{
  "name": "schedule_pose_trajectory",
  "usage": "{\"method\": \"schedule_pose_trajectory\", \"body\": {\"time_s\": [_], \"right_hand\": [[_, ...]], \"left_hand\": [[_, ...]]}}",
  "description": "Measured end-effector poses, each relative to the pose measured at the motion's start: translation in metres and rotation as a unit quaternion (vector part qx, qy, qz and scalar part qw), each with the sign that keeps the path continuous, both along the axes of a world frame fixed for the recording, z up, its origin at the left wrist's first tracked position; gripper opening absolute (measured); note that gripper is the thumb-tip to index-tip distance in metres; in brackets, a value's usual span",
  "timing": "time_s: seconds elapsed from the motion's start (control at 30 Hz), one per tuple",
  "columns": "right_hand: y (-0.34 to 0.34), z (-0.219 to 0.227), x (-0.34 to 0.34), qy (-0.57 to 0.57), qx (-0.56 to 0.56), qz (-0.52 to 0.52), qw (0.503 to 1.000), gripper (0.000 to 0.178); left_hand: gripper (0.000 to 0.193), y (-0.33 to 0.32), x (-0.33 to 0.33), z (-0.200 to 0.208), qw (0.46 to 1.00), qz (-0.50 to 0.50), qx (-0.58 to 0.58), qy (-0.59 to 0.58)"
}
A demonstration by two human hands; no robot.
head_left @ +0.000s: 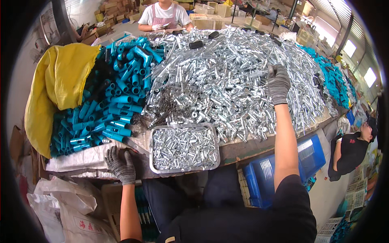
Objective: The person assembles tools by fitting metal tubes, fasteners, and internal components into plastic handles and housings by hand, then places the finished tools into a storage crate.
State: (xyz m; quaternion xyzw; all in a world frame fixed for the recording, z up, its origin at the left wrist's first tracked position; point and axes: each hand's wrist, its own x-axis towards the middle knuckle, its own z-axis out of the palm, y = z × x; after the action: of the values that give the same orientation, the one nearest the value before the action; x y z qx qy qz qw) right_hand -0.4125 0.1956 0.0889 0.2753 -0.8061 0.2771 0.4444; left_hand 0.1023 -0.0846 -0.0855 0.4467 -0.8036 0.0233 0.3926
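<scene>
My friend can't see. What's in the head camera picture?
A grey-gloved right hand is over a huge heap of silvery metal parts; the left hand is at the table's edge. Teal tubular parts and a tray of small metal pieces are nearby.

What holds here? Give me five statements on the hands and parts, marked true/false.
1. The left hand and right hand are both gloved. True.
2. The tray holds small metal parts. True.
3. The left hand is inside the tray. False: it is left of it.
4. Teal tubular pieces lie beside yellow fabric. True.
5. The right hand touches the yellow fabric. False: it is at the silvery metal heap.
</scene>
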Motion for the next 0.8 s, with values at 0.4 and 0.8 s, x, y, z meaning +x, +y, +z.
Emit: {"method": "schedule_pose_trajectory", "body": {"time_s": [0.4, 0.8], "right_hand": [[-0.090, -0.008, 0.270, -0.241, 0.169, 0.599, 0.745, 0.026], [0.042, -0.133, 0.165, -0.350, -0.090, 0.101, 0.927, 0.028]], "left_hand": [[0.046, 0.106, -0.060, 0.078, 0.855, -0.402, 0.203, 0.258], [0.042, 0.037, -0.026, -0.019, 0.919, -0.151, 0.192, 0.311]]}}
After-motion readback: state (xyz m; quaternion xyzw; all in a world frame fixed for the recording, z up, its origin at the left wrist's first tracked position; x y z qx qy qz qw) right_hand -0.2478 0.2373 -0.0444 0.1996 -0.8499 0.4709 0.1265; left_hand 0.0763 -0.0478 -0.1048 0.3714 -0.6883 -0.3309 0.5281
